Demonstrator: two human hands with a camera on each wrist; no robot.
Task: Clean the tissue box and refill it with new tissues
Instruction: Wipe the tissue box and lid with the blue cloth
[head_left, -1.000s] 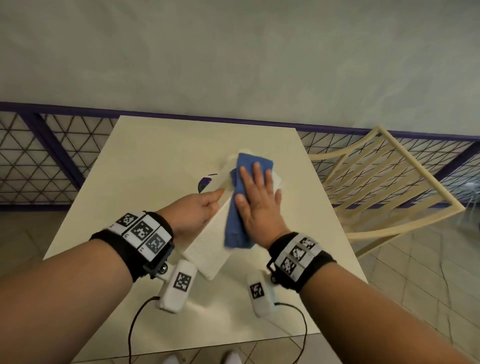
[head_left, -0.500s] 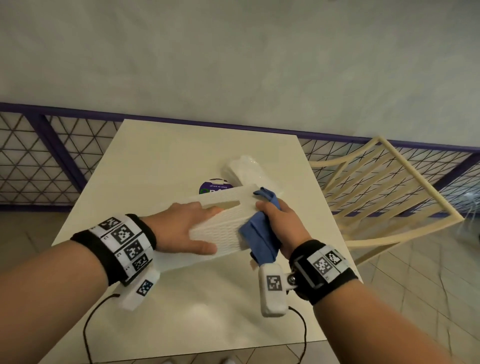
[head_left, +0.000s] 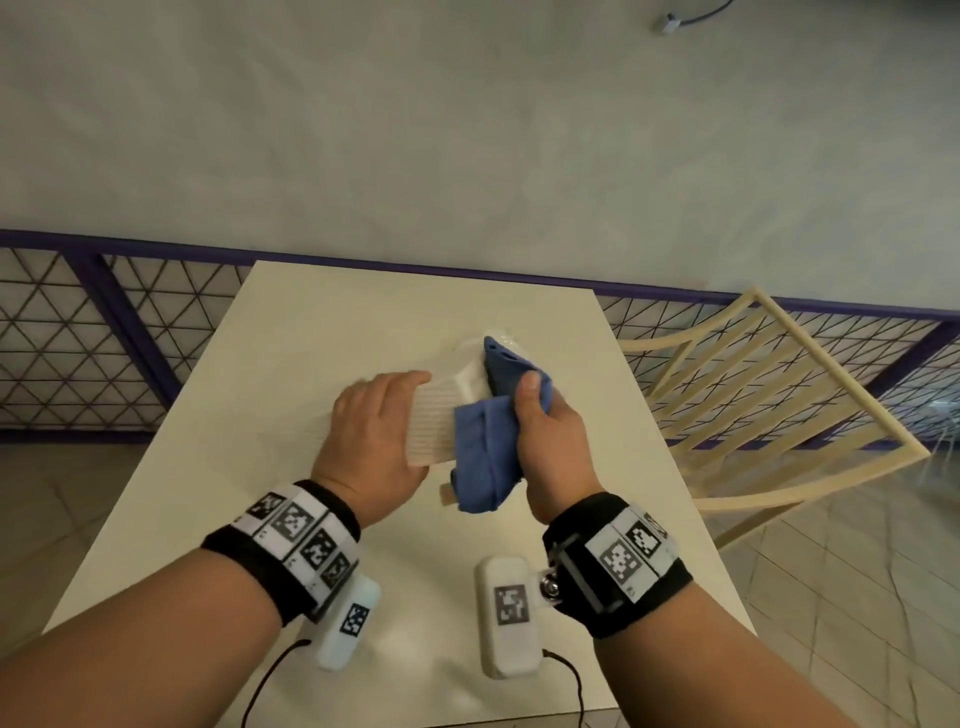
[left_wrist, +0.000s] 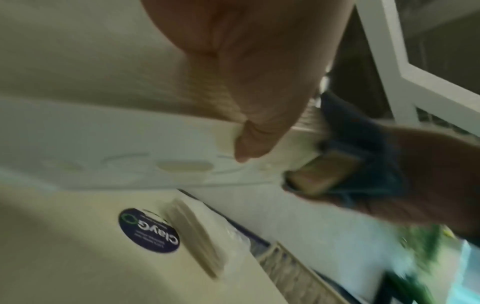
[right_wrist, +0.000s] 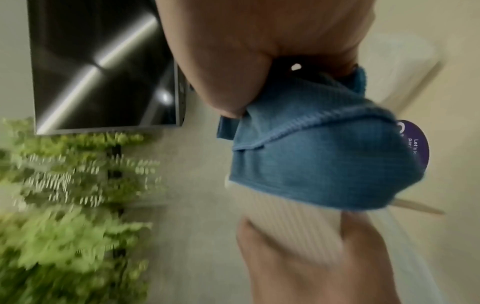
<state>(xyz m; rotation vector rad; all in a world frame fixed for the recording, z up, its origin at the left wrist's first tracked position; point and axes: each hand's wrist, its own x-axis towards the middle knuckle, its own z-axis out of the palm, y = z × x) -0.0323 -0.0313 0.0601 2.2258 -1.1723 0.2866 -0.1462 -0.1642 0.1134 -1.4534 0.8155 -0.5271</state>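
blue cloth (head_left: 485, 447) gripped in right hand (head_left: 550, 441) against white tissue box (head_left: 434, 421), left hand (head_left: 371, 441) clasping box

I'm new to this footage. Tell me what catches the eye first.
At the table's centre, the right hand grips a blue cloth wrapped over one end of the white ribbed tissue box, which the left hand holds. A cream lattice chair stands to the right.

1. The head view looks forward and down on the table (head_left: 291, 364) from above; both hands sit mid-frame.
2. The left wrist view looks along the left hand (left_wrist: 259, 67), very close, blurred.
3. The right wrist view looks past the right hand (right_wrist: 272, 41), equally close.
4. All three share the blue cloth (head_left: 483, 441) and the tissue box (head_left: 436, 415).
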